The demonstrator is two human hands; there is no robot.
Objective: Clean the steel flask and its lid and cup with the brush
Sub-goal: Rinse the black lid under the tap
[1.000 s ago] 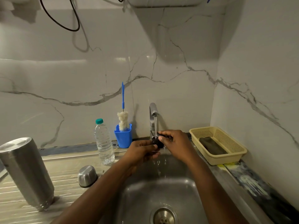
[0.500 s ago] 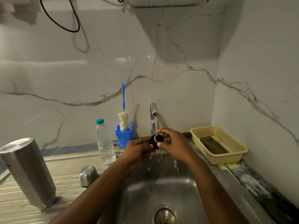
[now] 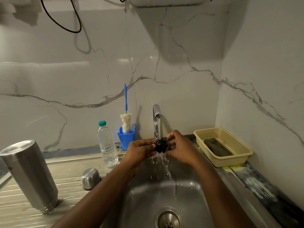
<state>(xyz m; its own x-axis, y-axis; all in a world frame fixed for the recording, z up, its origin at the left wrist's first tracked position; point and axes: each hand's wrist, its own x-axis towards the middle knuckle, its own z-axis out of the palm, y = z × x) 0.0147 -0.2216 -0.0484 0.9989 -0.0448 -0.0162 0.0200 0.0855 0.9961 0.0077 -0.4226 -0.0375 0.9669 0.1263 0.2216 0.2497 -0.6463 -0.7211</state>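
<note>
Though the steel flask stood on the draining board far to the left of the grip, touched by neither hand, nothing showed whether it had been washed. Nearer the grip, the steel cup sat mouth down on the same board, likewise unhandled. A water bottle stood behind the cup. Just left of the grip and behind it, the brush stood handle up in its blue holder, in no hand. The left hand and right hand met over the sink, both with fingers curled around the black lid. They held it between them directly under the stream from the tap, and water spilled off it into the sink. To the right of the grip lay a yellow basket. By my reading the lid was being rinsed and rubbed by hand rather than brushed. The flask and cup looked to be waiting, so most of the job remained.
</note>
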